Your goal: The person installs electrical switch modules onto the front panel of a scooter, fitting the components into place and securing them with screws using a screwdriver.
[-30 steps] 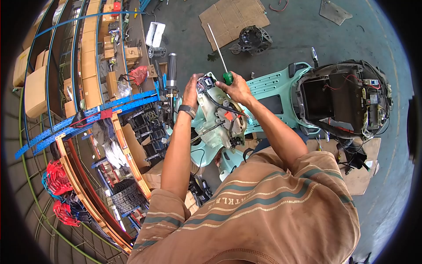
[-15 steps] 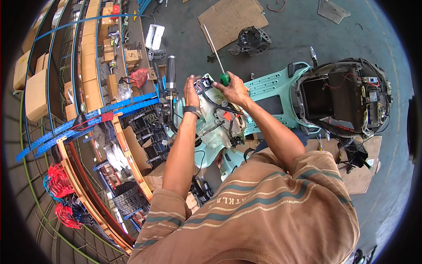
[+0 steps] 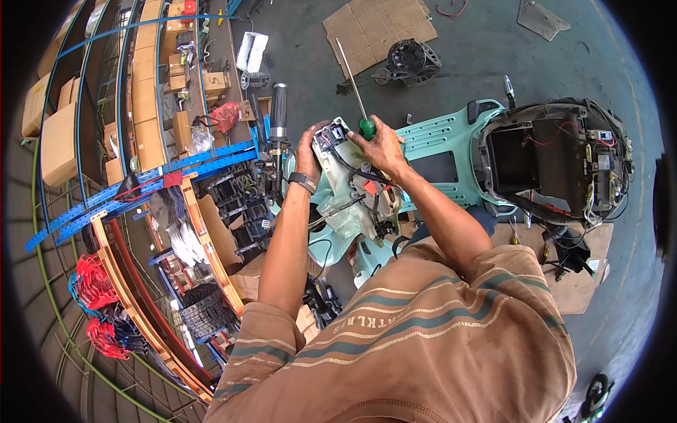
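Observation:
My right hand (image 3: 383,149) is closed around the green handle of a screwdriver (image 3: 367,127), whose long metal shaft points up and away from me. The thumb of that hand lies near the top edge of a pale, whitish-green scooter front panel (image 3: 340,185). On the panel's left side, my left hand (image 3: 307,153) wraps its upper edge, with the fingertips partly hidden. Between the hands, a black electrical part (image 3: 329,136) sits at the panel's top end. Black cables (image 3: 356,169) and a small orange-red piece (image 3: 370,187) show on the panel's inner side.
A handlebar grip (image 3: 279,106) stands left of my left hand. The mint-green scooter floorboard (image 3: 430,134) stretches right to an opened seat compartment (image 3: 518,158) with loose wires. Cardboard (image 3: 381,32) and a black round part (image 3: 409,60) lie on the floor ahead. Shelving (image 3: 141,92) fills the left.
The view has shifted slightly, so most things appear a little farther right. Both hands keep their holds, and the panel's top end with the black part shows a bit more fully.

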A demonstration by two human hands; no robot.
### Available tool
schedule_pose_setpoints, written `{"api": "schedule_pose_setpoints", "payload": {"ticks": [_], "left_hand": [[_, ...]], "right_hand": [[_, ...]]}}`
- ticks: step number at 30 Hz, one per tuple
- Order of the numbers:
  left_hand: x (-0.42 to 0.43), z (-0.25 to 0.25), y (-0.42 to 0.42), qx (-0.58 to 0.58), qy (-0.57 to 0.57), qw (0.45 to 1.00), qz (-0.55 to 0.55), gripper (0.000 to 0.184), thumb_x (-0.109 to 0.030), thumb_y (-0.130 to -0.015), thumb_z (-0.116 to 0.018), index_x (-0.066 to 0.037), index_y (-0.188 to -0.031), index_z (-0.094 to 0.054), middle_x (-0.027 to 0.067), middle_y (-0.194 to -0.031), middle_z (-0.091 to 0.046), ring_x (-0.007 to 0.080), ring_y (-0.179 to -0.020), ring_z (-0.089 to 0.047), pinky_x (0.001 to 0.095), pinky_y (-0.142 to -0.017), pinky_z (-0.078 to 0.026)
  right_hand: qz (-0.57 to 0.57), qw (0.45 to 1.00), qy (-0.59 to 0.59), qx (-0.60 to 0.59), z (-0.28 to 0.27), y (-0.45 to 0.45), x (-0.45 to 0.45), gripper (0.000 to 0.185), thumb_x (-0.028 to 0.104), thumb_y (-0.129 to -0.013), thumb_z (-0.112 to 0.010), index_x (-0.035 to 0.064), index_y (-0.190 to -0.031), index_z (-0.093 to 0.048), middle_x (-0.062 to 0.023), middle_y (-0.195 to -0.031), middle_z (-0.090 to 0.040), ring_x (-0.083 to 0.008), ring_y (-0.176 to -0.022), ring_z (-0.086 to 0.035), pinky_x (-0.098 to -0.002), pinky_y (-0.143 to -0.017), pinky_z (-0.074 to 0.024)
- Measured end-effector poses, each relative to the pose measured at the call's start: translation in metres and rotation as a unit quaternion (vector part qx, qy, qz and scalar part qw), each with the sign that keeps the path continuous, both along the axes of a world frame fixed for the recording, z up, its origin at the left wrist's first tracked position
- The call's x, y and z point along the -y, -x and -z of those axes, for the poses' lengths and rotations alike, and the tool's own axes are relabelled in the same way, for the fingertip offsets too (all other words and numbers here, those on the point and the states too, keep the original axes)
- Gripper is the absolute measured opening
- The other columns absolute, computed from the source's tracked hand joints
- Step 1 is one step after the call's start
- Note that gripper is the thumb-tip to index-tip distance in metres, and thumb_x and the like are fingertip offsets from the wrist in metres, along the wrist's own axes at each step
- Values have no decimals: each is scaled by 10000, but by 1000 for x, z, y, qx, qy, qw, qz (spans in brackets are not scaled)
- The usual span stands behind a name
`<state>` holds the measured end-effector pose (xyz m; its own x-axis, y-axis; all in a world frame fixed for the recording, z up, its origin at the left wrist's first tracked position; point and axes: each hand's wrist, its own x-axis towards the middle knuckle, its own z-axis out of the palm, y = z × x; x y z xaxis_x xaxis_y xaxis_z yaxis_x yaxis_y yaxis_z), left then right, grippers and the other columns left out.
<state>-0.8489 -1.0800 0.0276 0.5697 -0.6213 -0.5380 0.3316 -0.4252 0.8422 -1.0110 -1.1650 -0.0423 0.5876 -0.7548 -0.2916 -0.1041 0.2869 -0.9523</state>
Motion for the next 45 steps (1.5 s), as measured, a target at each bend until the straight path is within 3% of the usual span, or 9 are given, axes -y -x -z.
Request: {"api": "schedule_pose_setpoints", "payload": {"ticks": [6,11,17,19,21,23,25,36,45], "left_hand": [[6,-5,12,54,-13,996,-64,306,-287,-976,-444,-67,-1105,-614,72,-1004,-656,186,-917,-644,332,-849,-518],[3,2,7,101,20,993,-52,287,-252,-955,-461,-60,-1103,-614,71,-1001,-656,181,-906,-645,321,-834,-521],[5,-5,4,36,12,999,-39,313,-169,-911,-473,-47,-1166,-608,82,-1043,-662,188,-928,-651,330,-851,-527],[8,-12,1,-37,-3,999,-10,351,-130,-888,-465,-37,-1201,-595,90,-1070,-664,198,-951,-656,344,-877,-530],[8,-14,-1,-38,-7,999,-3,373,-115,-885,-455,-30,-1226,-582,94,-1097,-661,203,-981,-654,347,-902,-525],[7,-14,-2,-39,0,999,11,388,-120,-899,-469,-25,-1264,-561,113,-1108,-664,226,-987,-664,361,-896,-537],[7,-15,-1,-50,-2,999,9,391,-121,-909,-463,-23,-1275,-557,116,-1123,-661,227,-1000,-660,361,-904,-533],[8,-22,4,-10,-11,1000,4,401,-121,-908,-483,4,-1280,-561,127,-1144,-658,228,-1030,-649,352,-933,-515],[1,-14,0,43,-9,999,10,401,-124,-887,-488,14,-1249,-590,123,-1135,-662,214,-1018,-648,334,-914,-510]], "right_hand": [[-32,999,-18,20,-8,-2,7,454,359,-824,-759,-22,-954,-548,-205,-729,-643,-372,-692,-651,-437,-663,-496],[-14,999,-8,39,-8,-5,5,428,340,-829,-757,-13,-922,-532,-200,-713,-635,-351,-658,-649,-431,-640,-491],[-35,999,-4,38,-9,-1,8,443,339,-829,-760,-24,-964,-546,-203,-722,-647,-345,-663,-667,-421,-640,-506],[-42,999,-3,33,-10,1,7,452,345,-828,-761,-26,-973,-549,-203,-722,-651,-347,-666,-671,-420,-638,-511],[-43,999,-15,20,-9,2,4,449,436,-829,-744,31,-919,-571,-140,-719,-641,-326,-735,-640,-471,-812,-445],[-47,999,-16,19,-7,1,2,449,457,-824,-742,51,-930,-581,-128,-737,-647,-326,-742,-637,-482,-852,-421],[-19,999,28,20,-10,4,3,479,383,-830,-756,-27,-966,-549,-196,-721,-656,-338,-667,-676,-420,-633,-510],[-16,999,38,28,-11,3,4,441,365,-831,-761,-4,-913,-534,-178,-684,-632,-332,-635,-654,-419,-618,-496],[-51,998,33,20,-16,5,7,464,363,-834,-753,-21,-986,-544,-203,-727,-658,-363,-706,-682,-434,-650,-508]]}}
